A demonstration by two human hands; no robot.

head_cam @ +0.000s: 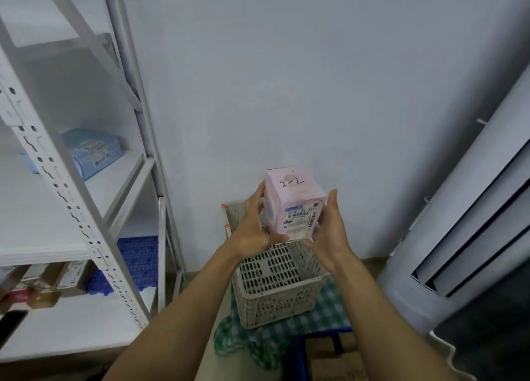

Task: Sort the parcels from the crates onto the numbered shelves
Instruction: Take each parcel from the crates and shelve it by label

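The box [295, 205], pink with "2-2" handwritten on its upper face and a printed label on the face toward the person, is held in the air over the far rim of the white crate [275, 288], touching nothing but the hands. It is clasped from both sides. The left hand [252, 228] lies against its left face with the fingers reaching up along it. The right hand [334, 231] cups the lower right edge, thumb up along the side. The box's long axis runs up and slightly away from the person, so it stands nearly upright between the palms. The rack [86, 208] lies well to the left of the grip, so the left hand is nearer to it. By my reading, the next move is a swing leftward to whichever shelf answers to "2-2". No shelf number is legible here. By count there is one pink box in hand and one blue parcel [86, 151] near the back right corner of the middle shelf. A cluster of brown boxes [68, 277], too blurred to count, sits at the left of the shelf below. Two crates show: the white one on a checked cloth [332, 306], and a blue crate [329, 349] under it holding cardboard parcels.
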